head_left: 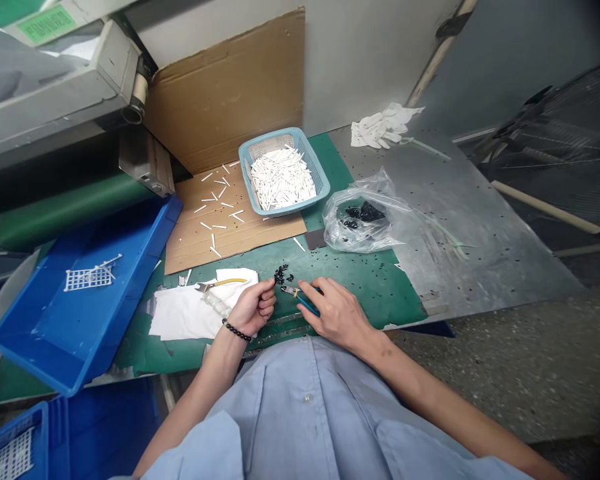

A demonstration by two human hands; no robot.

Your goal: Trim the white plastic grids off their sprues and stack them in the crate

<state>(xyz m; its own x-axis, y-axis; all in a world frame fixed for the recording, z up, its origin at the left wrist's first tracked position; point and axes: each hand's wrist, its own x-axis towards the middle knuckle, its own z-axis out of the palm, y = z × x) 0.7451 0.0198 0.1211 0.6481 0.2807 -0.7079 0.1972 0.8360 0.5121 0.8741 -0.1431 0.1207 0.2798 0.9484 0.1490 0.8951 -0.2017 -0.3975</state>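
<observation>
My right hand (pixel 334 311) rests on the green mat (pixel 360 280) near the front edge, closed on small blue-handled pliers (pixel 300 298) whose tip points left. My left hand (pixel 254 308) sits just to the left, fingers curled in a loose fist over something I cannot make out. A black bead bracelet is on that wrist. A little pile of small black parts (pixel 282 273) lies just beyond both hands. A yellow-handled tool (pixel 220 284) lies on white cloth (pixel 190 310) beside the left hand.
A light blue basket (pixel 318 167) of white sticks stands at the back, on brown cardboard (pixel 230 230) with loose sticks. A clear bag (pixel 367 220) with black parts lies right. A blue tray (pixel 85 313) holding a white grid piece sits left. White gloves (pixel 383 125) lie far back.
</observation>
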